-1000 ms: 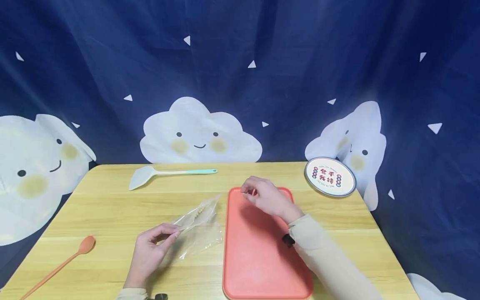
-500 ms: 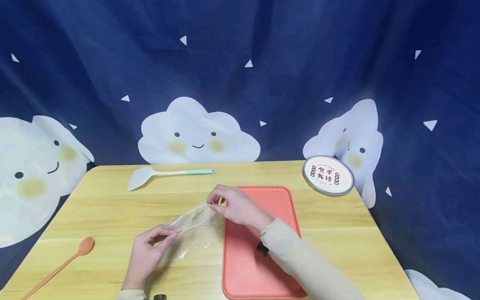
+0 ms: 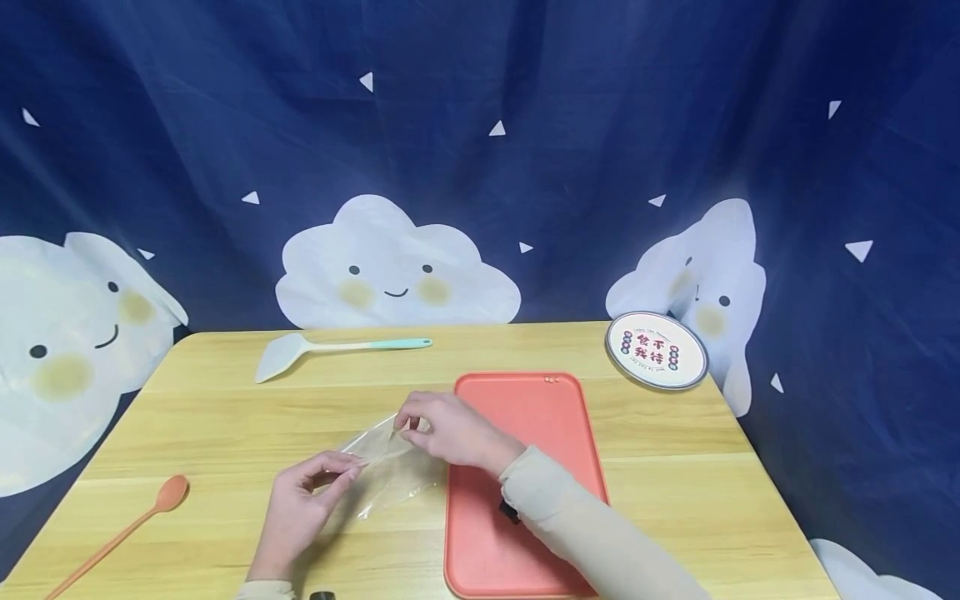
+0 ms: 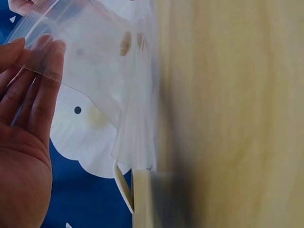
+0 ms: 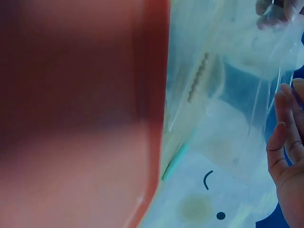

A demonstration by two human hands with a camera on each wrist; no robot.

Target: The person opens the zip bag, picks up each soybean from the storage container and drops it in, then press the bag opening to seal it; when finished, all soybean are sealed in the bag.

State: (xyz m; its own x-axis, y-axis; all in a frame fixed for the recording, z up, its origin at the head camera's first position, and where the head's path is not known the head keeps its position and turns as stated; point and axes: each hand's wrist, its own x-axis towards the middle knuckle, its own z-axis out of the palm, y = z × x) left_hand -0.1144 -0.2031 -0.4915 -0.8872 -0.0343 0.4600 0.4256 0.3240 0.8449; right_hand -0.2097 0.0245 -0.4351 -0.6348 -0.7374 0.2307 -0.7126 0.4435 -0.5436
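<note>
My left hand (image 3: 303,500) pinches the rim of a clear zip bag (image 3: 390,483), thumb against fingers. In the right wrist view a row of small beige bead-like pieces (image 5: 198,78) shows through the plastic; the left wrist view shows brownish pieces (image 4: 125,43) inside. My right hand (image 3: 457,429) is at the bag's far side, thumb and index tips close together by its mouth. Whatever lies between those tips is hidden. Beneath the right forearm lies a coral-red tray (image 3: 517,408), with a few tiny pale pieces (image 3: 551,380) along its far edge.
A white spatula with a mint handle (image 3: 345,344) lies at the table's back. An orange spoon (image 3: 171,493) is at the left. An oval plate with red characters (image 3: 657,350) stands at the back right corner, before a blue cloud-print curtain (image 3: 585,125).
My right hand has moved left from above the tray's far end to the bag's mouth, uncovering the pale pieces on the tray. The left hand has kept its hold on the bag.
</note>
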